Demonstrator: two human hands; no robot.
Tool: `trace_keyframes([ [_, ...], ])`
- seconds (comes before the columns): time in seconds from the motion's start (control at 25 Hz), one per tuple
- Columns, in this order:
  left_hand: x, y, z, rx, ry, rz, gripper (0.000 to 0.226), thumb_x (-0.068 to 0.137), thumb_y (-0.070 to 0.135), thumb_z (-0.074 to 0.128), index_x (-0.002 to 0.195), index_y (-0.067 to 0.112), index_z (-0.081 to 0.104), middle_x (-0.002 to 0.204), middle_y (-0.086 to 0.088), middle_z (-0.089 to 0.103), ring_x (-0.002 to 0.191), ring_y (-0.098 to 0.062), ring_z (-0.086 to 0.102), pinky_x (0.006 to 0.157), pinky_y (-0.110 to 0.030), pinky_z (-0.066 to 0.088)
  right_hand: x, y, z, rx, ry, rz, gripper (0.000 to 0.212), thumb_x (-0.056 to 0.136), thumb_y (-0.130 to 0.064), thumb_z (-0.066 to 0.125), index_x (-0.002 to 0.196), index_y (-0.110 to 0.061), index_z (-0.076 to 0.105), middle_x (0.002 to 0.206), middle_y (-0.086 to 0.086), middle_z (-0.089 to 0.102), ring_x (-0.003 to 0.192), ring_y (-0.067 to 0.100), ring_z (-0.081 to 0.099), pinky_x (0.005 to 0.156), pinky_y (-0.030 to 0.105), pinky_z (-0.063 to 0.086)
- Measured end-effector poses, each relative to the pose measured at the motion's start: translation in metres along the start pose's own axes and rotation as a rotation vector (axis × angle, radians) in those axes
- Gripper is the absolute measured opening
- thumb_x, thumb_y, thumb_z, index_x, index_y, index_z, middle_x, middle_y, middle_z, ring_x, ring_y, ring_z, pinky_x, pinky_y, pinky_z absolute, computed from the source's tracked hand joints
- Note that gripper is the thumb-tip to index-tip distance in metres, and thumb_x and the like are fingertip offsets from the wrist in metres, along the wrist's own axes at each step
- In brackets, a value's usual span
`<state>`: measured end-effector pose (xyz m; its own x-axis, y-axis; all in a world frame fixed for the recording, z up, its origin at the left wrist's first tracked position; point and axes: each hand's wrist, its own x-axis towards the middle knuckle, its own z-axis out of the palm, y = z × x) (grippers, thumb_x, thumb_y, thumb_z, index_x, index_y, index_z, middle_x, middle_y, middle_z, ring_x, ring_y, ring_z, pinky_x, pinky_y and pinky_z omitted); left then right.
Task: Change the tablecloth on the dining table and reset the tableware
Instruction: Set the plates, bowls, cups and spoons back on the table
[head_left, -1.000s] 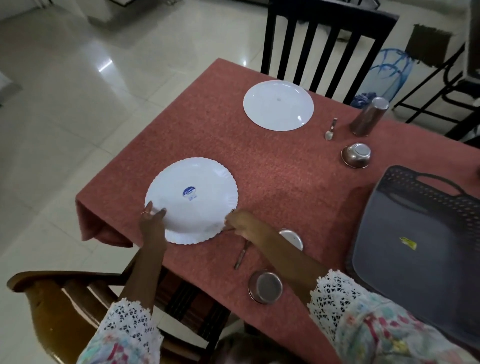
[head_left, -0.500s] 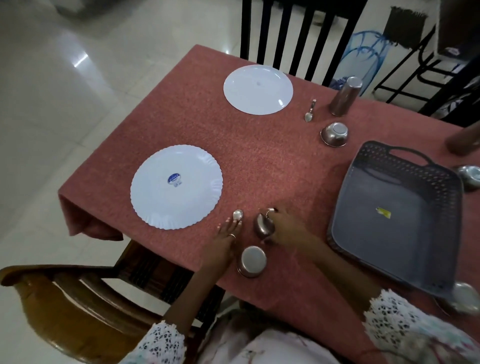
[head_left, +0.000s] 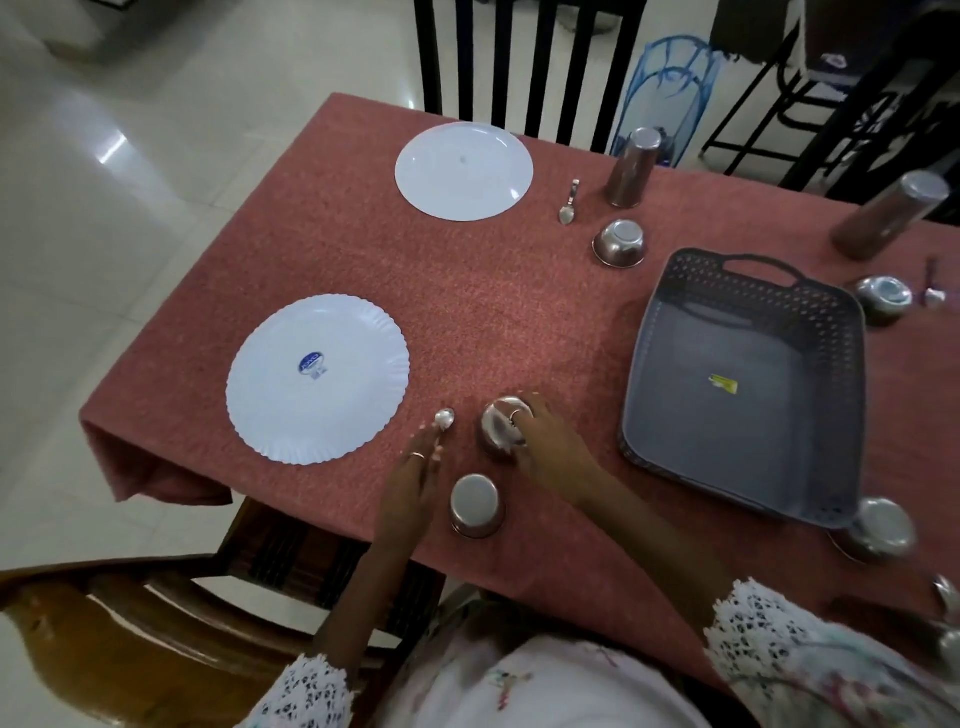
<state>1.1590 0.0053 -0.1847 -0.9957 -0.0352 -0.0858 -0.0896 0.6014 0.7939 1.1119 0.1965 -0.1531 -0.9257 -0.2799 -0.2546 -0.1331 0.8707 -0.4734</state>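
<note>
Rust-red cloth covers the table (head_left: 322, 249) over glossy white floor tiles (head_left: 104, 208); right hand (head_left: 545, 447) grips an upturned steel bowl (head_left: 501, 426), left hand (head_left: 415, 467) lies flat, fingers straight.

Left hand (head_left: 415, 467) lying flat, fingers straight, tips touching spoon (head_left: 444, 419). Right hand (head_left: 545, 447) curling over steel bowl (head_left: 501, 426), gripping it.

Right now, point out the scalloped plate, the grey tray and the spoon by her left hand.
scalloped plate (head_left: 332, 400), head view, bare white face below the sticker
grey tray (head_left: 748, 291), head view, perforated far wall
spoon (head_left: 444, 418), head view, bowl end past the fingertips
</note>
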Motion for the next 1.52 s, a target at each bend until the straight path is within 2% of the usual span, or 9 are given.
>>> trace_keyframes([
  [0.08, -0.020, 0.031, -0.014, -0.198, 0.081, -0.018, 0.036, 0.097, 0.032, 0.042, 0.132, 0.023, 0.047, 0.135, 0.006, 0.051, 0.123, 0.008, 0.046, 0.103, -0.016, 0.038, -0.021, 0.006, 0.001, 0.092, 0.090, 0.007, 0.054, 0.088, -0.013, 0.058, 0.139, -0.013, 0.041, 0.146, 0.010, 0.034, 0.134, 0.025, 0.034, 0.109, 0.032, 0.031],
  [0.24, -0.045, 0.077, -0.010, -0.126, 0.087, 0.239, 0.048, 0.091, 0.051, 0.045, 0.127, 0.020, 0.056, 0.136, -0.004, 0.053, 0.129, -0.013, 0.047, 0.105, -0.029, 0.039, -0.061, 0.024, 0.004, 0.224, 0.170, 0.046, 0.049, 0.084, -0.018, 0.059, 0.132, -0.011, 0.052, 0.135, 0.014, 0.048, 0.128, 0.026, 0.044, 0.111, 0.029, 0.032],
  [0.4, -0.027, 0.132, 0.041, 0.015, 0.028, 0.625, 0.036, 0.096, 0.031, 0.044, 0.115, 0.007, 0.064, 0.119, 0.004, 0.058, 0.123, -0.006, 0.045, 0.109, -0.019, 0.031, -0.087, 0.046, -0.017, 0.349, 0.264, 0.121, 0.046, 0.084, -0.023, 0.045, 0.126, -0.009, 0.057, 0.127, 0.015, 0.055, 0.119, 0.028, 0.053, 0.105, 0.028, 0.037],
  [0.56, -0.006, 0.175, 0.115, -0.075, -0.142, 0.676, 0.030, 0.091, 0.018, 0.048, 0.108, 0.003, 0.068, 0.112, -0.007, 0.066, 0.111, -0.018, 0.055, 0.100, -0.032, 0.041, -0.107, 0.089, -0.057, 0.380, 0.407, 0.217, 0.046, 0.078, -0.018, 0.045, 0.117, 0.000, 0.061, 0.117, 0.019, 0.060, 0.111, 0.035, 0.057, 0.098, 0.025, 0.036],
  [0.8, -0.013, 0.254, 0.225, 0.025, -0.350, 0.837, 0.030, 0.083, 0.019, 0.049, 0.097, 0.002, 0.070, 0.097, -0.014, 0.071, 0.104, -0.021, 0.055, 0.090, -0.027, 0.039, -0.199, 0.216, -0.131, 0.398, 0.720, 0.672, 0.026, 0.084, -0.009, 0.057, 0.107, -0.005, 0.069, 0.109, 0.017, 0.067, 0.100, 0.029, 0.064, 0.087, 0.029, 0.043],
  [0.96, -0.031, 0.286, 0.301, 0.265, -0.707, 0.918, 0.046, 0.079, 0.030, 0.042, 0.106, 0.004, 0.069, 0.103, -0.017, 0.070, 0.104, -0.035, 0.064, 0.087, -0.038, 0.052, -0.279, 0.306, -0.118, 0.375, 0.468, 1.146, 0.037, 0.080, -0.017, 0.068, 0.116, -0.012, 0.064, 0.116, 0.013, 0.066, 0.109, 0.029, 0.060, 0.090, 0.030, 0.044],
  [1.08, -0.044, 0.305, 0.337, 0.417, -0.859, 0.960, 0.049, 0.086, 0.030, 0.042, 0.125, 0.006, 0.059, 0.126, -0.017, 0.060, 0.125, -0.036, 0.050, 0.105, -0.046, 0.039, -0.297, 0.319, -0.083, 0.411, 0.274, 1.090, 0.043, 0.076, -0.020, 0.073, 0.117, -0.014, 0.061, 0.113, 0.011, 0.062, 0.107, 0.029, 0.059, 0.083, 0.029, 0.043],
  [1.2, -0.046, 0.311, 0.356, 0.609, -0.948, 0.943, 0.058, 0.094, 0.025, 0.048, 0.147, 0.016, 0.028, 0.155, -0.011, 0.023, 0.146, -0.026, 0.013, 0.118, -0.039, 0.010, -0.300, 0.320, -0.061, 0.334, 0.276, 1.012, 0.035, 0.077, -0.010, 0.067, 0.111, -0.010, 0.059, 0.110, 0.009, 0.059, 0.102, 0.028, 0.059, 0.080, 0.033, 0.044],
  [1.52, -0.048, 0.308, 0.379, 0.790, -1.009, 0.907, 0.067, 0.092, 0.020, 0.049, 0.150, 0.018, 0.015, 0.158, -0.011, 0.010, 0.146, -0.028, 0.004, 0.118, -0.042, 0.008, -0.305, 0.326, -0.051, 0.283, 0.426, 0.896, 0.020, 0.090, -0.016, 0.051, 0.104, -0.006, 0.061, 0.101, 0.007, 0.057, 0.090, 0.024, 0.059, 0.069, 0.032, 0.040],
])
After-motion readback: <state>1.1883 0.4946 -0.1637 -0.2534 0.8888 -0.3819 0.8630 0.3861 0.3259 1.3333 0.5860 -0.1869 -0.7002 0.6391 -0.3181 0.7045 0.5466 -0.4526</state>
